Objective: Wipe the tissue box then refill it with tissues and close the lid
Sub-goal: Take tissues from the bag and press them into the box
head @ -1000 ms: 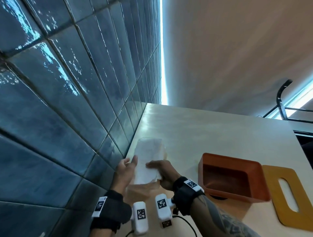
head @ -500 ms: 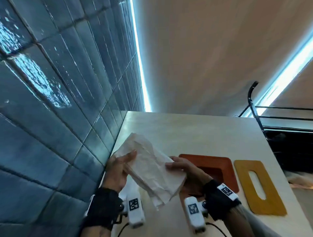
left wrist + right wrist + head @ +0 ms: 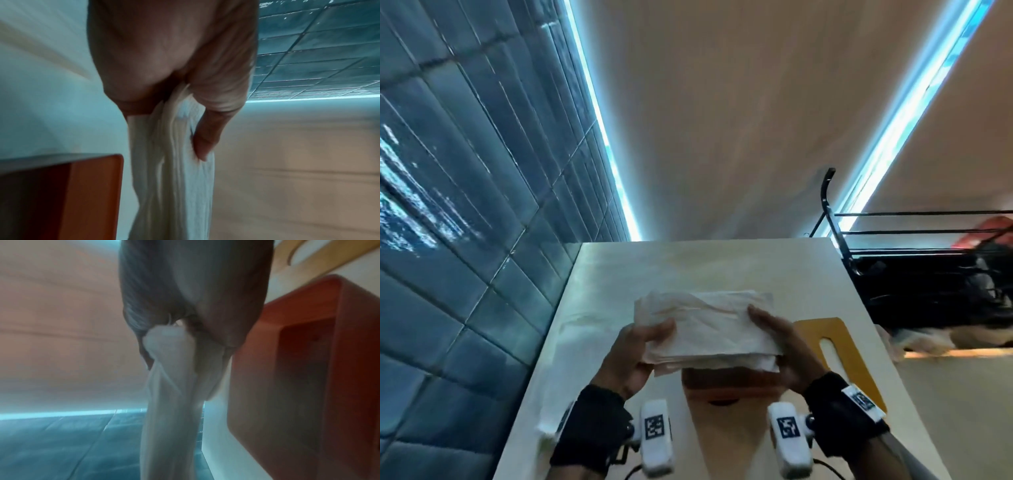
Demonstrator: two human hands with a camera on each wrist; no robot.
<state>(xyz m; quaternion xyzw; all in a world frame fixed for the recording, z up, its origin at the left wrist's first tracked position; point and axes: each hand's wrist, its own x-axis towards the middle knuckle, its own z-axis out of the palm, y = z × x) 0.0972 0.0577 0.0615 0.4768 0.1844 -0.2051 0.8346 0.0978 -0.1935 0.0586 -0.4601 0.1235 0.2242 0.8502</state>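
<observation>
Two hands, left hand [image 3: 635, 353] and right hand [image 3: 782, 346], are pinching a tissue stack [image 3: 709, 325] above the orange box [image 3: 729, 382]; square coded tags [image 3: 654, 426] are worn, no writing readable.

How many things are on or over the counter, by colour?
White: 1, tissues, held by left hand and right hand.
Orange: 1, box.
Yellow: 1, lid.
Total: 3.
</observation>
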